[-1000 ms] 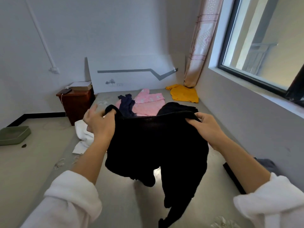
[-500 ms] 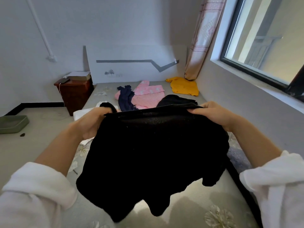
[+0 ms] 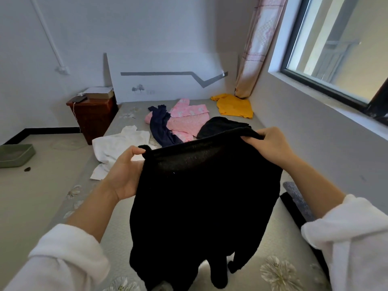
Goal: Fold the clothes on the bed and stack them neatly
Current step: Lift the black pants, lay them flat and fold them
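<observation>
Black garment [image 3: 201,196] hung in front of you over the near end of the bed [image 3: 262,238]; I could not tell whether its lower end touched the mattress. Your left hand [image 3: 126,175] gripped the top edge at its left corner, fingers curled over the cloth. Your right hand [image 3: 270,145] pinched the same edge at the right corner, a little higher and farther off. The edge ran fairly taut between them.

You seemed to be spreading it out for a first fold. Doing that well meant levelling both hands, letting the bunched lower part drop straight, then laying it flat on the bare mattress near you before bringing the sides in.

Farther off lay the rest, apparently unfolded: a white piece [image 3: 117,148] at the left edge, a navy one [image 3: 161,127] across a pink one [image 3: 189,118] mid-bed, a dark heap [image 3: 218,124] just beyond your right hand, and a yellow one [image 3: 234,106] at the far right. No stack showed.
</observation>
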Tool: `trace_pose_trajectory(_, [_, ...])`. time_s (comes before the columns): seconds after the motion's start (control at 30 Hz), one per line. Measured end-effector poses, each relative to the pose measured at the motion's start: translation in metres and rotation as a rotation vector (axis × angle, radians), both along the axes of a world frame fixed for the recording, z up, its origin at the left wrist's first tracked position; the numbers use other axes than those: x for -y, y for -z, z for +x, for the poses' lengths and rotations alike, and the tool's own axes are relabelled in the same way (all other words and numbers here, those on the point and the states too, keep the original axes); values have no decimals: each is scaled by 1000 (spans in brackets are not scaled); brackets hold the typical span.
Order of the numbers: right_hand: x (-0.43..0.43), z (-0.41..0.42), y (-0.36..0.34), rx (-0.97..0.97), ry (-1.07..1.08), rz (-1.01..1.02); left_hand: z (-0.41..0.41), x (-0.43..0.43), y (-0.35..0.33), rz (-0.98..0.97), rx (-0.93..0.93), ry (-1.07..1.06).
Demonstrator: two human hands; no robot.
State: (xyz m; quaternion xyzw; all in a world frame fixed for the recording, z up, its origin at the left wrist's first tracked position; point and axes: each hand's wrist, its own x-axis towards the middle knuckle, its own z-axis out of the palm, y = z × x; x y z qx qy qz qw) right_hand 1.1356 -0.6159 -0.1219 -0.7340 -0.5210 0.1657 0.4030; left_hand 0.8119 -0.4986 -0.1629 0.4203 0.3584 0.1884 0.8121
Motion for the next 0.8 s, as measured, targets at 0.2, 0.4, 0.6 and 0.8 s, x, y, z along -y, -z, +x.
trace_pose_trajectory(0.2, [26,11,-14,-379,-274,-491,-30,-19,-7,234,-65,-25])
trace_pose_trajectory(0.4, [30,20,-27,55,-401,-830,-54,-47,-40,531,-467,158])
trace_pose_trajectory(0.6, [-20,46,-23,584,38,-532,-52,-95,-49,1131,-1076,-92])
trace_pose_trajectory(0.8, [-62,55,28,213,319,-525,-14,-119,-19,859,-1196,-246])
